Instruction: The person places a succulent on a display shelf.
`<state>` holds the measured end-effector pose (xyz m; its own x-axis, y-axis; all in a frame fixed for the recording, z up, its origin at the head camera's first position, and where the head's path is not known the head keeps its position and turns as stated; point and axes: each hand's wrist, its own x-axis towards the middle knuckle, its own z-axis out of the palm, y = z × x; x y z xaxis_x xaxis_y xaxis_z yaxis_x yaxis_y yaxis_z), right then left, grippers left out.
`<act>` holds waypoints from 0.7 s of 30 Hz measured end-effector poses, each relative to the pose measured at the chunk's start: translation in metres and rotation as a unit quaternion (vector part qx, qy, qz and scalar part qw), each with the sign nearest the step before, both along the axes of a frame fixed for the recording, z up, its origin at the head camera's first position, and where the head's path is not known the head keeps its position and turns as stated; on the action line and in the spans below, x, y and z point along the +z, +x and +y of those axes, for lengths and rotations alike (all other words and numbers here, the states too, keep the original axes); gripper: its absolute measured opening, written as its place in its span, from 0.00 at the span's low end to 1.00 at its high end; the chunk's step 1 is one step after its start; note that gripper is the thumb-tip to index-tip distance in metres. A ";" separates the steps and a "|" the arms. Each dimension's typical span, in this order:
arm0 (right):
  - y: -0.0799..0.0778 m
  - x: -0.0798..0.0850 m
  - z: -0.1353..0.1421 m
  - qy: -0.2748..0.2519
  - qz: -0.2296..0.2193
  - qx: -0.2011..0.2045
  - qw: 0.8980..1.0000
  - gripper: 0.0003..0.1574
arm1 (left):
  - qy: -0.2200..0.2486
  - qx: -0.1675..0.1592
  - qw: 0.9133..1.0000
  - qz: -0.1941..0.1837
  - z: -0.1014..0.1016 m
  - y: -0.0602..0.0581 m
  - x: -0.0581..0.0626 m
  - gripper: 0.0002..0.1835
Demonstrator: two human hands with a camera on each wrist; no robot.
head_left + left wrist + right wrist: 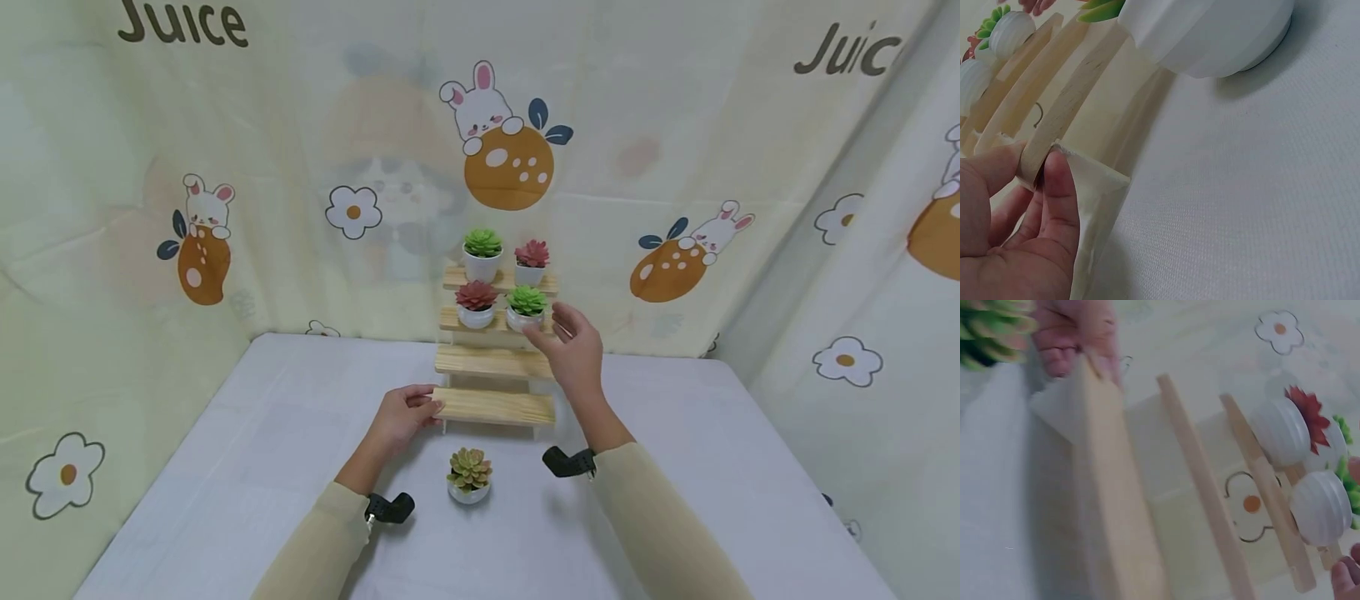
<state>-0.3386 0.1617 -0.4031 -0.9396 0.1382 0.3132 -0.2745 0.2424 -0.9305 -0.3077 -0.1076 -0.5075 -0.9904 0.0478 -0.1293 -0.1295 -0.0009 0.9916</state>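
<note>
A four-tier wooden stand [493,406] stands at the back of the table. My left hand [397,419] pinches the left end of its lowest plank [1075,87] between thumb and fingers. Near the right end of the second-highest tier is my right hand [579,354], fingers parted and loosely bent, thumb tip close to a green succulent in a white pot [527,308]. A dark red succulent [476,304] sits left of that one. On the top tier are another green succulent [482,254] and a pinkish-red one [532,262], both in white pots.
In front of the stand, a yellow-green succulent in a white pot [468,477] sits on the white-covered table [300,433]. Behind the stand hangs a cream curtain [285,108] printed with rabbits and flowers. Both wrists wear black camera bands [390,508].
</note>
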 end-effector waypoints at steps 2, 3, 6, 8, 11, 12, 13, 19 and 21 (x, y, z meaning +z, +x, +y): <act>0.013 -0.006 -0.002 -0.019 0.022 -0.004 1.000 0.48 | 0.000 0.000 1.000 0.003 0.000 -0.001 0.000 0.21; 0.019 -0.010 -0.003 -0.026 0.030 -0.004 0.999 0.48 | 0.002 0.001 1.000 0.002 0.000 -0.001 0.000 0.21; 0.036 -0.024 -0.006 -0.041 0.038 0.005 0.998 0.47 | 0.002 0.003 1.000 0.002 -0.001 -0.003 -0.001 0.21; 0.047 -0.034 -0.008 -0.047 0.032 0.015 0.998 0.46 | 0.003 0.004 1.000 0.000 -0.001 -0.003 -0.002 0.21; 0.063 -0.049 -0.011 -0.040 0.020 0.033 0.998 0.45 | 0.002 0.002 1.000 0.003 -0.001 -0.003 -0.002 0.21; 0.068 -0.054 -0.012 -0.040 0.016 0.041 0.998 0.44 | 0.003 0.002 1.000 0.003 -0.001 -0.003 -0.002 0.21; 0.073 -0.059 -0.013 -0.039 0.011 0.050 0.998 0.44 | 0.004 0.001 1.000 0.002 -0.001 -0.002 -0.001 0.21; 0.099 -0.082 -0.016 -0.008 -0.036 0.140 0.990 0.44 | 0.007 -0.002 1.000 0.001 0.000 0.001 -0.001 0.21; 0.105 -0.088 -0.015 0.003 -0.048 0.175 0.983 0.46 | 0.008 -0.003 1.000 -0.001 0.000 0.002 -0.001 0.22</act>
